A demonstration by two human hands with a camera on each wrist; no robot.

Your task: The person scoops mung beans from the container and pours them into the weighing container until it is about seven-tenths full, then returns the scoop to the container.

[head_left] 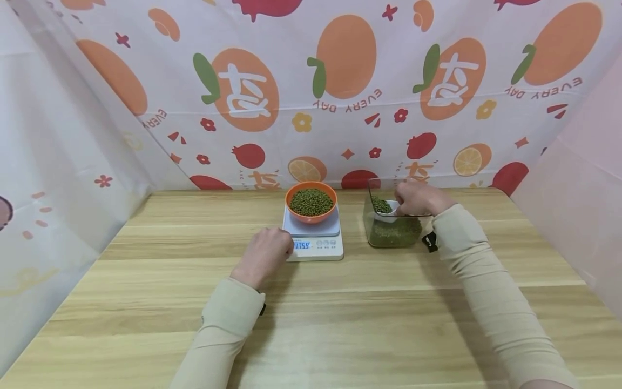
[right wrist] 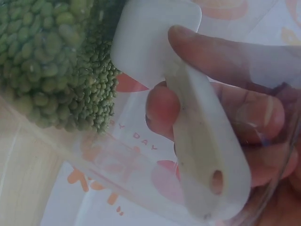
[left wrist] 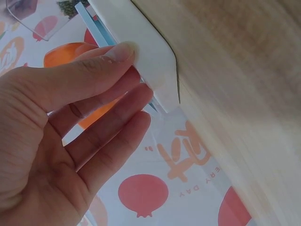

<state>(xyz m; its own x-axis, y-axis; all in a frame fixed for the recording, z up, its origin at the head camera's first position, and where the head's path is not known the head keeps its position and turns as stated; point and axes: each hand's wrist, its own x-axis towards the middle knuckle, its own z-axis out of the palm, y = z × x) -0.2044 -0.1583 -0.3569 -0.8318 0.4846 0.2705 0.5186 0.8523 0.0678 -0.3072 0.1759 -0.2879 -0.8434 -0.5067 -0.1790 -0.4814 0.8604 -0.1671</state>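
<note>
My right hand (head_left: 413, 198) grips the handle of a white scoop (right wrist: 207, 136) inside a clear container (head_left: 393, 243). Green beans (head_left: 382, 205) fill the scoop's bowl in the head view. More mung beans (right wrist: 47, 61) lie in the container, seen through its wall in the right wrist view. My left hand (head_left: 267, 251) is at the front left corner of a white kitchen scale (head_left: 335, 254), its fingers (left wrist: 113, 141) loosely bent by the scale's edge; firm contact cannot be told. On the scale stands an orange bowl (head_left: 311, 219) of green beans. The display (head_left: 302, 245) seems to read 175.9.
Everything stands on a light wood table (head_left: 340, 324). A fruit-print cloth (head_left: 291, 81) hangs behind its back edge, with pale cloth at both sides. The container stands to the right of the scale, a short gap between them.
</note>
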